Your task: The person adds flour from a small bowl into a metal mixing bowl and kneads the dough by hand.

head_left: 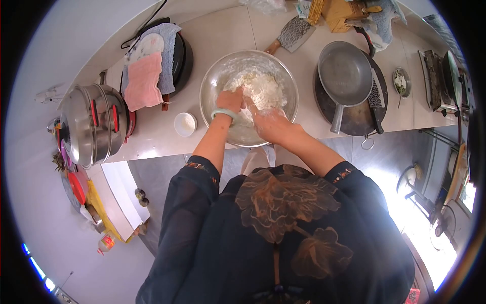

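White, crumbly flour [267,92] lies inside the wide, round steel bowl [210,90]. Step: hand-mixing, apparently. Left hand [230,101], right hand [273,125] within bowl's rim; grip narrow-looking, cannot tell if pinching flour. Next move likely calls for gathering flour inward.

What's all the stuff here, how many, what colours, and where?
bowl: 1, silver, centre
floury heap: 1, white, inside bowl
cup: 1, white, left of bowl
big pot: 1, silver, far left
pink cloth: 1, pink, upper left
blue cloth: 1, blue, upper left
cleaver: 1, grey, behind bowl
wooden block: 1, brown, top right
black pan: 1, black, right of bowl
grey pan: 1, grey, on black pan
knife: 1, black-grey, on black pan
small dish: 1, silver, right of pans
stove: 1, dark, far right
small clutter: uncounted, mixed colours, along edges
shirt: 1, dark, bottom middle
left hand: 1, bare, over bowl
right hand: 1, white-dusted, over bowl
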Motion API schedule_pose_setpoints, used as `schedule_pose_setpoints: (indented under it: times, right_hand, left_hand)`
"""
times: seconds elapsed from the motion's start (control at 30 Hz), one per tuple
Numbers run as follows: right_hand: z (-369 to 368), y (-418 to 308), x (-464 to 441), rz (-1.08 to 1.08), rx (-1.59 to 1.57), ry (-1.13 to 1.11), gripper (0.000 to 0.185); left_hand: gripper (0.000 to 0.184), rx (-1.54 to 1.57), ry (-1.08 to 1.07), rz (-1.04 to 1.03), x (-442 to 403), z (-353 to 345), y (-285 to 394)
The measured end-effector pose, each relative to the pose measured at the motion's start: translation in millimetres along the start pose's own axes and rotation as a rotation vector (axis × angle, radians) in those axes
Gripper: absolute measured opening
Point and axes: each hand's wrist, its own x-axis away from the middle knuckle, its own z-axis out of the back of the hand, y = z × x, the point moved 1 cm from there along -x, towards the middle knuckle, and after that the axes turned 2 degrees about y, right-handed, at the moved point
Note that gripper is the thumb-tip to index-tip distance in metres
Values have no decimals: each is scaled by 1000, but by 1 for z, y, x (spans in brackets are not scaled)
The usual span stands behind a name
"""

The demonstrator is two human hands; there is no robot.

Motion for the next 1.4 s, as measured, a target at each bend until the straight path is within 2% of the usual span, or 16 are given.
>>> schedule_pose_setpoints:
  times: [0.1,0.2,0.3,0.4,0.5,0.6,0.7,0.8,0.9,1.0,1.1,1.2,1.3,1.4]
  right_hand:
    - [10,0,-1,-95,-43,-74,74]
    - [7,8,-2,-157,-132,-49,75]
    - [9,14,0,-229,-293,-19,76]
    - [9,18,3,-225,-357,4,72]
    - [-3,24,3,-187,-375,62,65]
    - [-5,28,4,-217,-425,53,61]
    - [-16,36,4,-178,-458,145,58]
    - [-26,43,3,-168,-478,208,55]
    - [-26,46,1,-189,-499,201,54]
    - [-20,42,2,-223,-529,200,57]
    - [-15,38,2,-200,-519,185,60]
    - [-14,29,2,-119,-312,257,60]
    - [2,23,-2,-93,-291,45,63]
    - [-3,21,-7,-48,-212,68,54]
  left_hand:
    - [50,-70,52,-84,7,8,6]
    - [44,-51,0,-33,23,14,20]
    - [40,-82,218,-364,27,10,12]
    - [32,-192,274,-679,23,4,6]
    - [24,55,35,-562,14,-3,2]
    - [15,3,122,-628,19,-3,7]
    - [14,166,123,-399,27,-4,15]
    - [17,210,148,-416,30,-6,20]
    - [20,151,127,-351,29,-8,20]
    - [26,-60,193,-386,38,-5,30]
    - [32,-2,105,-178,35,0,31]
    - [35,-75,125,-289,30,-4,27]
    - [32,-136,104,-361,33,-3,30]
    - [21,-274,348,-694,39,-1,34]
